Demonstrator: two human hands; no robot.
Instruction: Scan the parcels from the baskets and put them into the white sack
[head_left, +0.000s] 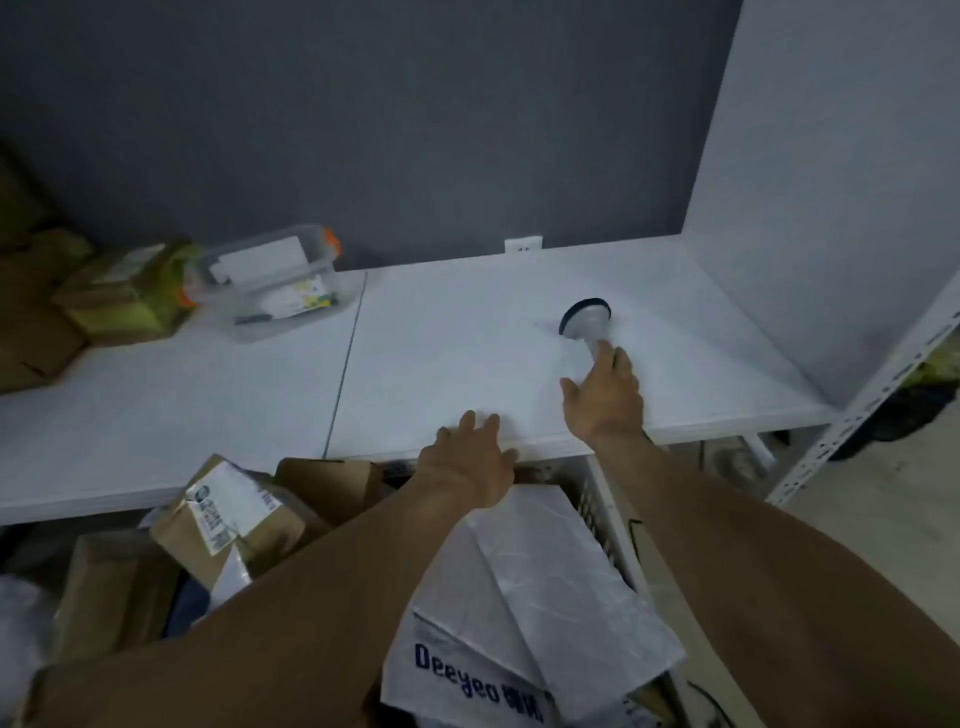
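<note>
Head view: right hand (602, 400) was spread wide, fingertips touching the white round-headed handheld scanner (584, 319) on the white table (441, 353); left hand (467, 457) lay loose on the table's edge, holding nothing.

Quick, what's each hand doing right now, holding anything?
Left hand: open, fingers resting on the table edge, holding nothing.
Right hand: open, fingertips at the scanner handle, not gripping it.
</note>
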